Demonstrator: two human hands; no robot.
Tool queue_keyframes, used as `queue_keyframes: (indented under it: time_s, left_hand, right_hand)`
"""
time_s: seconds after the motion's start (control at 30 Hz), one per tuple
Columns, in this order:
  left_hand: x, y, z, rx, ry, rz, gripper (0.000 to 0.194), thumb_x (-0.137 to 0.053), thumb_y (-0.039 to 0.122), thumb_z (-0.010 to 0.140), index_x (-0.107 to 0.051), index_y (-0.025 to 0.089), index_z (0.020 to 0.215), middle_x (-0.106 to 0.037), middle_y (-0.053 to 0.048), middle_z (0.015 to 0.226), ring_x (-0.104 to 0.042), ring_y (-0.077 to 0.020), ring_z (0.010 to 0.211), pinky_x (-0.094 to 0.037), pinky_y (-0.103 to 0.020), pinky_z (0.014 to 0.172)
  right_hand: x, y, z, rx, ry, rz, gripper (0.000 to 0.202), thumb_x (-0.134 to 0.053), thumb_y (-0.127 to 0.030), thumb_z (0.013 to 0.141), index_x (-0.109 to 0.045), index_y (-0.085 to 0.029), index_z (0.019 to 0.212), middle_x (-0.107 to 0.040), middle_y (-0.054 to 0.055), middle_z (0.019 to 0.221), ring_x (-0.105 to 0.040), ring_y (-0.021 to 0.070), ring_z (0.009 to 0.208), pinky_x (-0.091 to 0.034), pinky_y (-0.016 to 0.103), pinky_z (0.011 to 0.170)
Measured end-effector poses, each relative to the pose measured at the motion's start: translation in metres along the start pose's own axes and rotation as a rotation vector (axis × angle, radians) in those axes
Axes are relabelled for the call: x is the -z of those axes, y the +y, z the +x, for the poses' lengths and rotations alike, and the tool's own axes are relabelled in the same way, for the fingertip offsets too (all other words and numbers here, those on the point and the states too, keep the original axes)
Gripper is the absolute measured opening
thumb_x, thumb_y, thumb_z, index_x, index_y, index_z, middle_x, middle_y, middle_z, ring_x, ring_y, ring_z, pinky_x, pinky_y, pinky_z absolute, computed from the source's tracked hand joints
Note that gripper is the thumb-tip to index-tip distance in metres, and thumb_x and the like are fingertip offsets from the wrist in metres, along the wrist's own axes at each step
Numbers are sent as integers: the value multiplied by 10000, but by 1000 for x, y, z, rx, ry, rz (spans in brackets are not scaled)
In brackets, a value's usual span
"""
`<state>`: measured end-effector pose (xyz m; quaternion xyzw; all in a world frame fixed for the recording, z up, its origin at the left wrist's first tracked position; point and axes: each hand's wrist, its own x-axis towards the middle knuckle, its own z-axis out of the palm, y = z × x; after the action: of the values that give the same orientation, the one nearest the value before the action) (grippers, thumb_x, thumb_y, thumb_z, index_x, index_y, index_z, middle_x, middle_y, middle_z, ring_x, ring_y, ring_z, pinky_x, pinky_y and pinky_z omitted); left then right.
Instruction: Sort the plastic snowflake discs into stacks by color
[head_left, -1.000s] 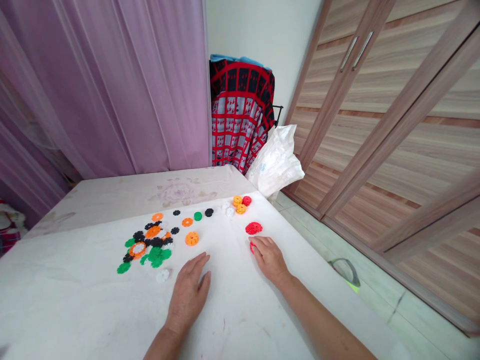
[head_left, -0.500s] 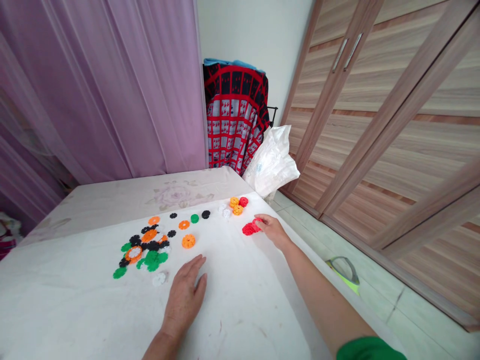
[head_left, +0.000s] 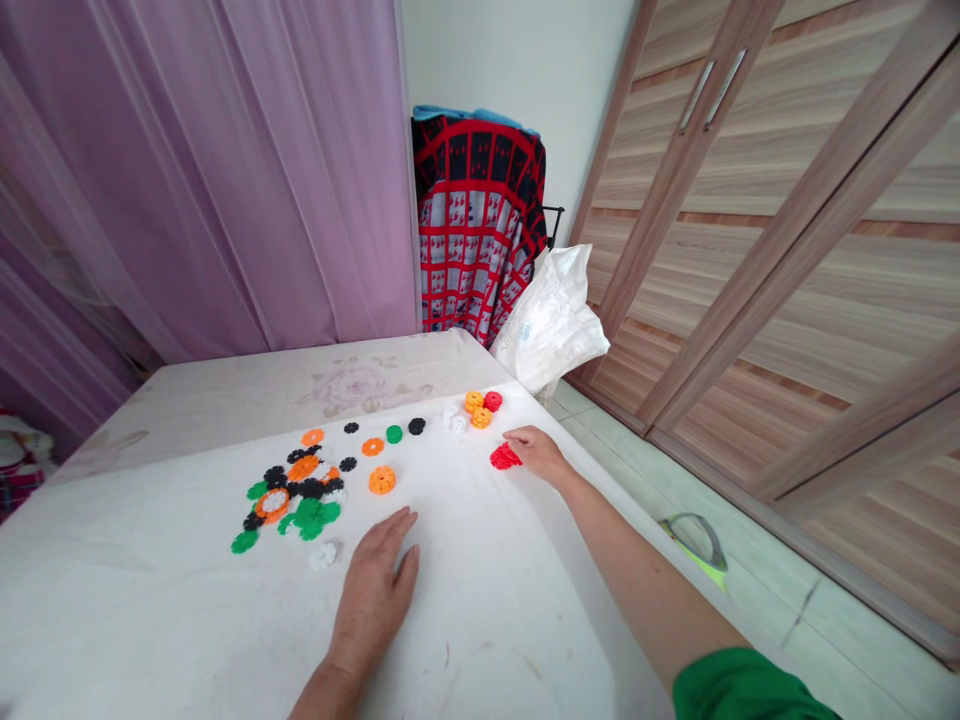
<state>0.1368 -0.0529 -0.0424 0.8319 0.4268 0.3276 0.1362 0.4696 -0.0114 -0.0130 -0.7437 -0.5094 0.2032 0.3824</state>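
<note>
My right hand (head_left: 537, 453) is at a small pile of red notched plastic discs (head_left: 505, 457), its fingers bent against the pile's right side and partly hiding it. My left hand (head_left: 377, 578) rests on the white cloth with its fingers stretched out, holding nothing. Nearest to it are a white notched disc (head_left: 324, 555) on its left and an orange disc stack (head_left: 382, 480) beyond its fingertips. Behind the red pile stand yellow-orange stacks (head_left: 481, 417), another red stack (head_left: 493, 401) and some white discs (head_left: 454, 420).
A mixed heap of orange, black, green and white discs (head_left: 307, 517) lies left of centre. Farther back are a green stack (head_left: 394, 434) and a black stack (head_left: 416, 426). A white plastic bag (head_left: 555, 325) stands by the far right corner, near the wooden wardrobe (head_left: 750, 260).
The red discs, spread in a longer row before, now sit in a more compact pile under my right fingers. My left hand stays in place. The view has shifted slightly.
</note>
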Motion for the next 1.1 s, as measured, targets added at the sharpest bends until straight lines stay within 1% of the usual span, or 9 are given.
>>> queue_keyframes:
  time_s: [0.1, 0.2, 0.3, 0.37, 0.5, 0.6, 0.87, 1.0, 1.1]
  left_hand:
    - [1, 2, 0, 11, -5, -3, 388, -451, 314, 882, -628, 207, 1211, -662, -79, 1240, -616, -227, 1137, -508, -448, 991]
    - [1, 4, 0, 21, -7, -13, 388, -453, 311, 879, -630, 210, 1209, -660, -79, 1243, -613, -227, 1139, -507, -450, 990]
    - [2, 5, 1, 26, -15, -17, 387, -446, 305, 879, -636, 201, 1201, -659, -81, 1245, -610, -228, 1143, -504, -455, 992]
    - [3, 6, 1, 31, -21, -16, 389, -450, 304, 877, -634, 208, 1206, -659, -77, 1245, -609, -228, 1142, -502, -456, 993]
    - [3, 6, 1, 44, -17, -29, 390, -452, 304, 875, -635, 219, 1209, -662, -75, 1238, -613, -232, 1134, -500, -463, 994]
    - [2, 7, 0, 47, -10, -44, 394, -451, 297, 876, -630, 216, 1218, -660, -82, 1240, -607, -231, 1144, -493, -463, 1001]
    - [-1, 4, -1, 37, -19, -47, 390, -464, 289, 876, -623, 211, 1224, -651, -87, 1253, -595, -232, 1165, -481, -466, 1013]
    - [-1, 5, 0, 42, -10, -64, 393, -468, 277, 866, -623, 212, 1221, -654, -92, 1248, -599, -236, 1155, -484, -474, 1007]
    - [-1, 8, 0, 53, -7, -72, 398, -463, 262, 860, -626, 209, 1219, -656, -95, 1244, -602, -241, 1149, -482, -481, 1006]
  right_hand:
    - [0, -7, -4, 35, -34, -66, 246, -540, -283, 832, -737, -184, 942, -694, 93, 1083, -636, 231, 1026, -464, 381, 967]
    - [3, -19, -14, 49, -67, -241, 350, -490, -359, 885, -683, -182, 1117, -648, 108, 1184, -594, 227, 1104, -431, 353, 984]
    - [2, -35, -27, 65, -103, -521, 584, -564, -494, 843, -530, -182, 1335, -565, 139, 1278, -538, 270, 1154, -421, 363, 960]
    - [-3, -46, -32, 70, -133, -666, 650, -598, -524, 818, -495, -175, 1357, -553, 151, 1254, -526, 281, 1129, -419, 357, 930]
    - [-18, -60, -34, 80, -160, -798, 411, -536, -456, 883, -602, -188, 1187, -569, 133, 1174, -511, 257, 1067, -411, 321, 865]
    - [-24, -64, -33, 126, -174, -829, 320, -514, -414, 903, -630, -200, 1111, -571, 113, 1160, -484, 251, 1082, -407, 312, 848]
    - [-32, -72, -38, 191, -193, -958, 287, -412, -289, 944, -622, -167, 1097, -577, 148, 1146, -471, 268, 1086, -397, 362, 824]
    - [-40, -76, -41, 167, -190, -984, 300, -363, -221, 946, -604, -176, 1118, -589, 155, 1152, -472, 277, 1078, -365, 432, 860]
    - [-44, -79, -43, 125, -176, -966, 312, -332, -227, 958, -591, -208, 1130, -583, 144, 1178, -463, 278, 1097, -372, 455, 848]
